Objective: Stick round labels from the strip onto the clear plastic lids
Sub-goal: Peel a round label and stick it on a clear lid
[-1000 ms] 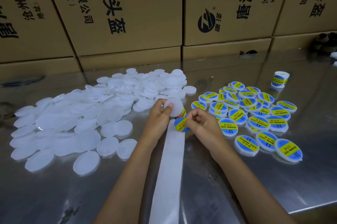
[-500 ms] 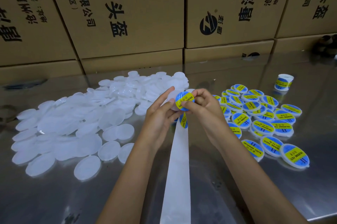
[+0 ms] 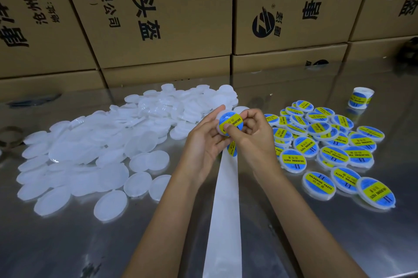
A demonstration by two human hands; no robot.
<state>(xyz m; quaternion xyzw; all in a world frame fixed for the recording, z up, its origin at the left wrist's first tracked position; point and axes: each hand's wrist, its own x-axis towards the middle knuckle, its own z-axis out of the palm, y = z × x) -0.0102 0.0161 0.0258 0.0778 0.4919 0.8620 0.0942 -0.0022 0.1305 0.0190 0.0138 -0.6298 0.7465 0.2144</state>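
My left hand (image 3: 204, 142) holds a clear plastic lid (image 3: 220, 119) upright above the table's middle. A round blue and yellow label (image 3: 231, 120) lies on its face. My right hand (image 3: 253, 136) grips the lid's right side, its thumb pressing on the label. Under both hands the white backing strip (image 3: 225, 209) runs down to the bottom edge, with one more label (image 3: 232, 149) showing at its top. Blank lids (image 3: 101, 142) lie heaped on the left. Labelled lids (image 3: 325, 144) are spread on the right.
The table is shiny metal (image 3: 316, 243). Cardboard boxes (image 3: 158, 17) form a wall along its far edge. A small roll of labels (image 3: 360, 97) stands at the far right. A tape roll (image 3: 10, 136) lies at the left edge.
A second ago my right hand was peeling a label off the strip low near the table. Both hands rose, and the label now sits on the lid under my thumb.
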